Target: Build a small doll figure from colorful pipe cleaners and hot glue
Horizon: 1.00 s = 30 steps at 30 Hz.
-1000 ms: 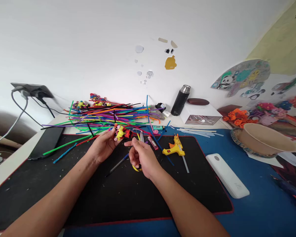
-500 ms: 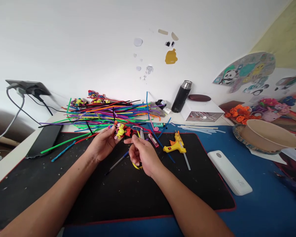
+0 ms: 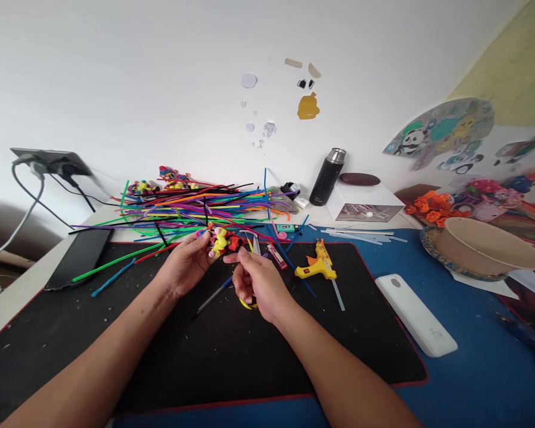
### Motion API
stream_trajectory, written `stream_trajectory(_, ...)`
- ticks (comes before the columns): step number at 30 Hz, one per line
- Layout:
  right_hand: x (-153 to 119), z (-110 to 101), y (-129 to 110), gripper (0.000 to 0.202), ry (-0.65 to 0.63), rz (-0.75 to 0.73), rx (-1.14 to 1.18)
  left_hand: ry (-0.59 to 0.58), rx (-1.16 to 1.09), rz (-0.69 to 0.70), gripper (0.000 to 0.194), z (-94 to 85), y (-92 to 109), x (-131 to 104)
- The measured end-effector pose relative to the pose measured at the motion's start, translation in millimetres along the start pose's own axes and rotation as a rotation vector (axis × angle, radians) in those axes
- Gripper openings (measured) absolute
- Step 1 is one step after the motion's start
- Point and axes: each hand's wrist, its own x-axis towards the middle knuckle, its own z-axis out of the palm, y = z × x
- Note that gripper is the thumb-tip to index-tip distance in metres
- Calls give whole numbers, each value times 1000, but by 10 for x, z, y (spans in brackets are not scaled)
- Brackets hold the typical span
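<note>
A person's left hand (image 3: 187, 264) is holding a small, fuzzy yellow, red and pink figure (image 3: 220, 241) above a black mat (image 3: 196, 362), its thumb and fingers pinching the figure's left side. The right hand (image 3: 264, 282) is hovering just beside the other end, its thumb lying close to the index finger and the rest curling inward; whether it is gripping anything cannot be told. A pen (image 3: 211, 298) is lying between the wrists, a yellow glue gun (image 3: 317, 267) is resting to the right, and colourful pipe cleaners (image 3: 182, 208) are heaping up behind, on the tabletop (image 3: 446, 392).
</note>
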Motion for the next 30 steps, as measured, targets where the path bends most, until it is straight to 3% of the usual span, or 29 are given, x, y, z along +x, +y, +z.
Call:
stream_trajectory(4, -9, 2, -18, 68, -7, 13, 23, 4, -12, 13, 28, 16, 8, -7)
stream_trajectory(30, -31, 23, -47, 67, -10, 18, 28, -23, -40, 11, 18, -10, 3, -1)
